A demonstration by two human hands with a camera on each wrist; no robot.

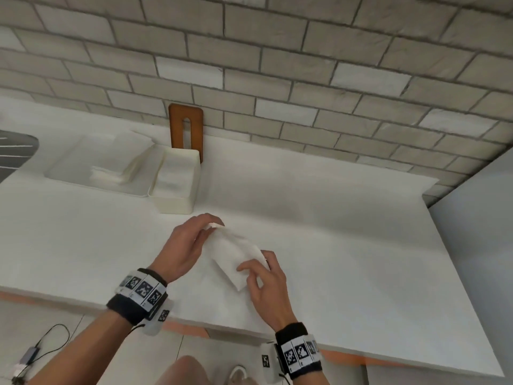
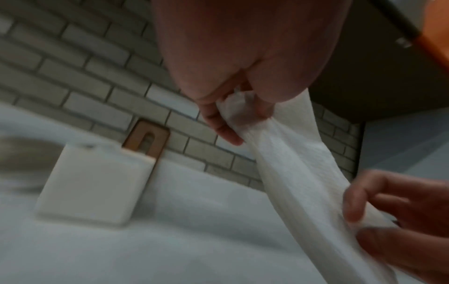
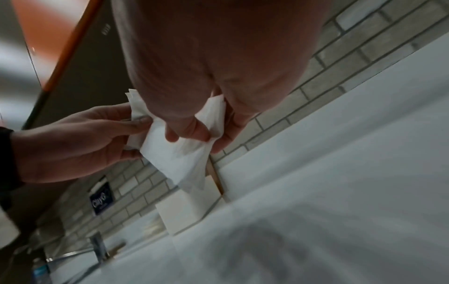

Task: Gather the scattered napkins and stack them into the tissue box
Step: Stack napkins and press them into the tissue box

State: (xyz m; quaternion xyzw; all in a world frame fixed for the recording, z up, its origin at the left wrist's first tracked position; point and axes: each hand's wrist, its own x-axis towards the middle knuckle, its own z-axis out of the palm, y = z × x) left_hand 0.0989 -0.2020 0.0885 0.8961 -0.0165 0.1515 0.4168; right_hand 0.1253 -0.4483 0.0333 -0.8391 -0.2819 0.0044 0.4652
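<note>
A wall of pale, rough rectangular bricks (image 1: 277, 65) fills the upper half of the head view, above a smooth matte white counter (image 1: 333, 218) with an orange strip under its front edge. At centre left of that view stands the white tissue box (image 1: 177, 179), a rounded-corner block with stacked napkins (image 1: 169, 173) inside, and a brown wooden slotted lid (image 1: 186, 129) leans upright against the wall behind it. Left of the box more folded white napkins lie on a white tray (image 1: 69, 165).

In the lower centre, a soft, faintly embossed white napkin (image 1: 236, 257) is held above the counter, well short of the box. The left hand (image 1: 183, 245) pinches its far end and the right hand (image 1: 263, 284) pinches its near end, fingers curled on the paper.

Only the left wrist view shows the napkin pulled into a long twisted band (image 2: 291, 163) between the fingertips. Only the right wrist view shows a dark blue sign (image 3: 102, 199) on the wall at lower left and a blurred bottle (image 3: 41, 272) in the bottom corner.
</note>
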